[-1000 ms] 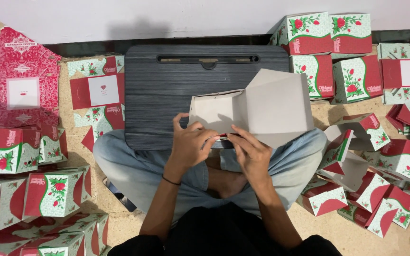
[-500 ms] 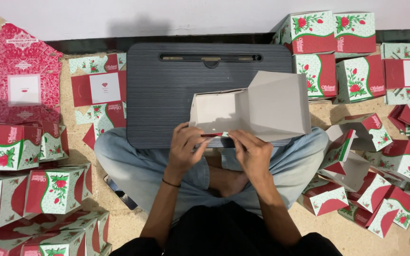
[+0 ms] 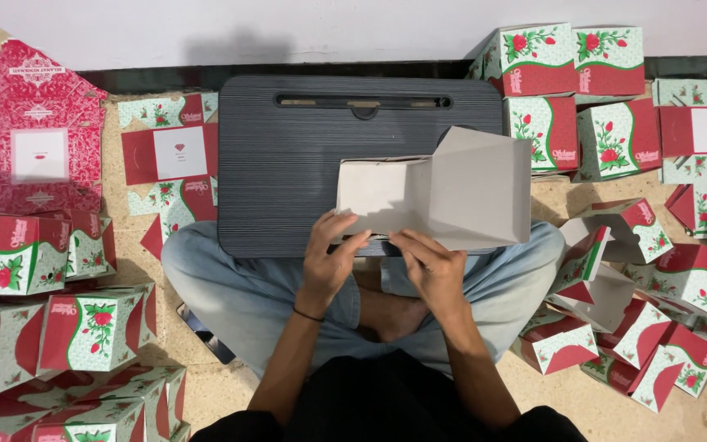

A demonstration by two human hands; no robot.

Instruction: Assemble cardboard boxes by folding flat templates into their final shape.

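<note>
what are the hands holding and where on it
Both the left hand and right hand hold a grey cardboard box by its near bottom edge.

You are sitting with the lap desk (image 3: 288, 180) lying before you. The unfolded box (image 3: 443, 192) is resting on its near right corner. Folded boxes (image 3: 59, 327) are lying left of it, more boxes (image 3: 656, 278) right, flat sheets (image 3: 169, 151) beside its left edge.

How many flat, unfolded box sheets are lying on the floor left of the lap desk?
2. A red patterned sheet lies at the far left by the wall; a rose-printed sheet lies beside the lap desk. More may lie hidden beneath.
</note>
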